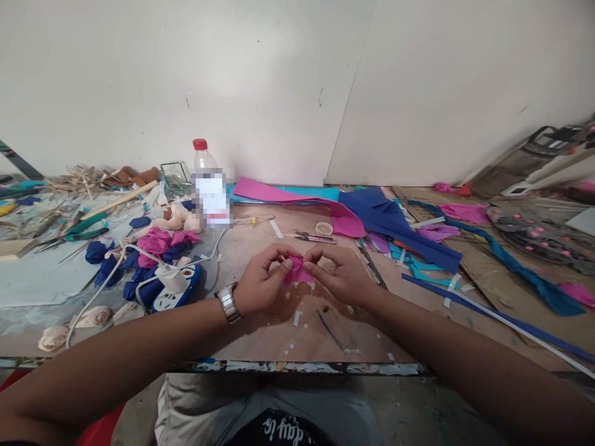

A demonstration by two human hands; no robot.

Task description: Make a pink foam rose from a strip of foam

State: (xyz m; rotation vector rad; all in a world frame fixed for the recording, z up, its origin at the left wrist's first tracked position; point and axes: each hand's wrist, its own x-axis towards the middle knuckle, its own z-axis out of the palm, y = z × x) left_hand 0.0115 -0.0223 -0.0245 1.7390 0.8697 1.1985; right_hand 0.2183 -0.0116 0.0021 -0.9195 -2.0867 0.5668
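Observation:
A small piece of gathered pink crepe paper (pixel 299 274) is held between both hands above the middle of the table. My left hand (pixel 267 277), with a metal watch on its wrist, pinches its left side between thumb and fingers. On the other side my right hand (pixel 334 272) pinches the upper right edge. The paper is crumpled at the top and flares out below. Just beyond the hands lie small thread snips (pixel 316 238) and a roll of tape (pixel 324 229).
Pink and blue crumpled paper pieces (pixel 155 243) lie left beside a power strip (pixel 179 288) with white cables. Behind stands a red-capped bottle (pixel 204 156). Blue crepe paper (pixel 379 214) and strips spread right. Green-handled pliers (pixel 86 229) rest far left.

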